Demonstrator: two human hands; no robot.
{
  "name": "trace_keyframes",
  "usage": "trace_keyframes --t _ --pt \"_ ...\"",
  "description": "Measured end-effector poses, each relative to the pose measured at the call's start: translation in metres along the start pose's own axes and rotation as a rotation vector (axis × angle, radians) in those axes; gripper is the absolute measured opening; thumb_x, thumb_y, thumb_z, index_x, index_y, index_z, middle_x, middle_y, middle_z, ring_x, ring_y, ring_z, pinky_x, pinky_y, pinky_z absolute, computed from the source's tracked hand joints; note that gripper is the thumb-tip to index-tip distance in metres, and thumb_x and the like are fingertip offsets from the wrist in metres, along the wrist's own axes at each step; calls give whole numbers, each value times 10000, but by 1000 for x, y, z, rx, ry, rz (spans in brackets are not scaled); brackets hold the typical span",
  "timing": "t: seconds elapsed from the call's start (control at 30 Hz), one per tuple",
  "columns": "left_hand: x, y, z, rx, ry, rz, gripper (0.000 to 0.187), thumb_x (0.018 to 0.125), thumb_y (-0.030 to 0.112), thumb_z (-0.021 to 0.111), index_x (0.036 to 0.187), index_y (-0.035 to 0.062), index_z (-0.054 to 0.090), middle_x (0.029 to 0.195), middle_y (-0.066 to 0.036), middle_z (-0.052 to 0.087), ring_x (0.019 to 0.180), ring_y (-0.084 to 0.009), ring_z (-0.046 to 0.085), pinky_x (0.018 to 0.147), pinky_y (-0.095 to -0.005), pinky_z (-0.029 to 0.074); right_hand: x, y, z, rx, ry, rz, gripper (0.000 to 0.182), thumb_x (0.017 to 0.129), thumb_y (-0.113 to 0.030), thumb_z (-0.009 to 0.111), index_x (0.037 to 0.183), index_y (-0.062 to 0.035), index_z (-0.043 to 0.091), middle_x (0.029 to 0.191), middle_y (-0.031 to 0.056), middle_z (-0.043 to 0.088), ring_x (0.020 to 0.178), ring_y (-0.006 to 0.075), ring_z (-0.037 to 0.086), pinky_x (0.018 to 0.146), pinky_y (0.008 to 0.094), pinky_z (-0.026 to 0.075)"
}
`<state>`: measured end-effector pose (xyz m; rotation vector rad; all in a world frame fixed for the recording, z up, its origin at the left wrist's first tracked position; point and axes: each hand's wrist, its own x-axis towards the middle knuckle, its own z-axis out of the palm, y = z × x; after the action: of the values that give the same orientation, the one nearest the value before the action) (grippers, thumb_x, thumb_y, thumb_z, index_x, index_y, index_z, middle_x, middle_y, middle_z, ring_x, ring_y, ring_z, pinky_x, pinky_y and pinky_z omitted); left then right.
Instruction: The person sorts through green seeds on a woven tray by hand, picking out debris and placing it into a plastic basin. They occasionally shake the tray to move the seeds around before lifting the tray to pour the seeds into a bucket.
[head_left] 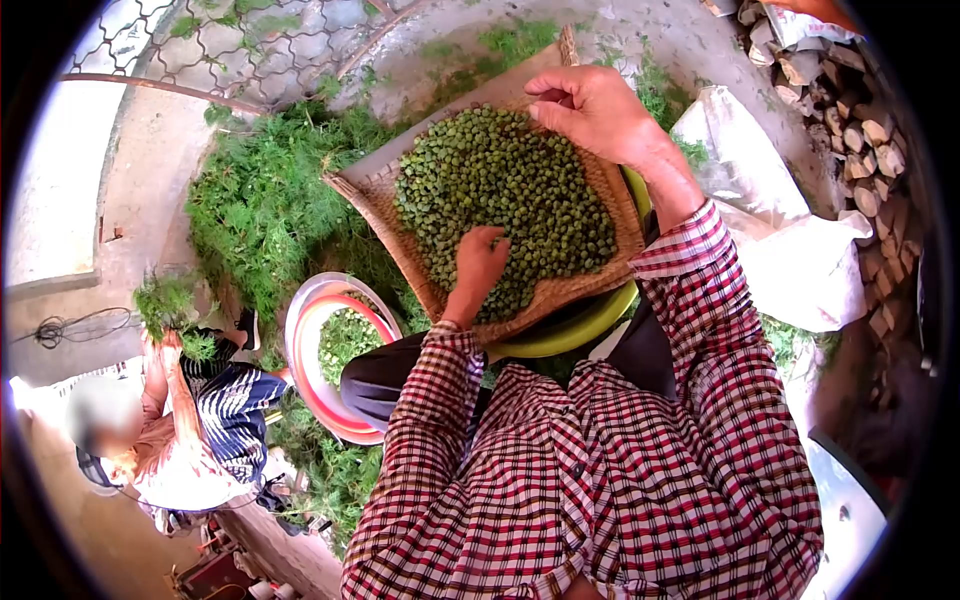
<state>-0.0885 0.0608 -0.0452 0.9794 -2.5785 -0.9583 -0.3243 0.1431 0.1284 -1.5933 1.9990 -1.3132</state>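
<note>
A woven winnowing basket (622,205) rests over a yellow-green basin (560,343) in front of my lap. Small round green berries (500,180) lie heaped across it. My left hand (480,265) is low over the near part of the heap, its thumb and fingers drawn together. Above the far right corner of the basket, my right hand (595,110) is raised with thumb and fingertips curled toward each other. Whatever either hand pinches is too small or hidden to make out.
Cut feathery greenery (270,200) is piled to the left. A red-and-white basin (295,365) holding green bits stands by my knee. Another person (190,410) sits at left, holding a green sprig (165,305). White sacks (790,250) and stacked firewood (865,150) are at right.
</note>
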Motion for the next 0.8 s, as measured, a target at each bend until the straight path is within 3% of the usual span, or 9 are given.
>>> trace_keyframes --t 0.1,0.17,0.37,0.43,0.5,0.6,0.67,0.77,0.8 --pt "6 15 21 -28 -182 84 176 763 146 587 860 12 647 853 -150 616 830 -291 587 742 -367 465 1 2 0 -2 2 -23 255 804 -111 616 1005 41 579 811 97 635 726 124 596 653 249 485" --pt "11 13 41 25 -178 139 153 755 146 592 816 21 656 786 -137 619 756 -289 596 697 -366 477 2 0 -1 -17 -5 -6 252 802 -112 616 999 41 579 805 101 634 721 124 595 650 250 483" --pt "22 26 69 146 -292 -54 184 740 180 605 836 32 657 801 -164 608 713 -309 583 670 -397 471 4 -1 2 -34 -16 -12 221 799 -118 608 964 25 578 764 102 625 703 124 591 637 259 475" --pt "23 25 72 143 -296 -28 182 742 178 602 835 31 656 802 -160 610 714 -310 584 667 -399 471 4 1 4 -3 66 -75 218 749 -159 612 892 6 609 707 156 601 643 276 590 607 350 467" --pt "22 24 72 141 -294 -5 180 743 175 600 835 30 656 802 -156 612 715 -310 584 665 -400 470 2 -1 3 -1 66 -68 216 750 -157 612 890 7 609 711 158 602 648 278 592 612 351 469" --pt "21 24 64 70 -245 2 155 749 148 594 813 15 641 767 -131 609 669 -259 585 620 -370 462 2 -2 1 -11 65 -59 212 752 -155 611 885 10 611 715 161 602 653 278 593 620 353 469" --pt "21 27 49 -166 -334 -218 130 777 123 581 803 2 621 697 -75 579 589 -171 530 554 -316 424 0 -3 -1 -16 67 -56 209 754 -155 610 881 11 612 715 161 602 653 277 593 622 354 469" --pt "17 27 37 -304 -340 -328 114 803 107 566 805 0 605 644 -25 524 548 -110 447 509 -278 373 -1 -3 -2 0 64 -62 205 756 -154 608 877 12 612 714 162 600 654 274 593 624 355 468" --pt "16 23 36 -302 -324 -284 114 826 106 548 815 4 600 628 2 494 540 -93 413 492 -268 354 0 -2 -1 -5 64 -65 202 757 -152 607 874 12 611 711 162 599 652 271 593 622 355 467"
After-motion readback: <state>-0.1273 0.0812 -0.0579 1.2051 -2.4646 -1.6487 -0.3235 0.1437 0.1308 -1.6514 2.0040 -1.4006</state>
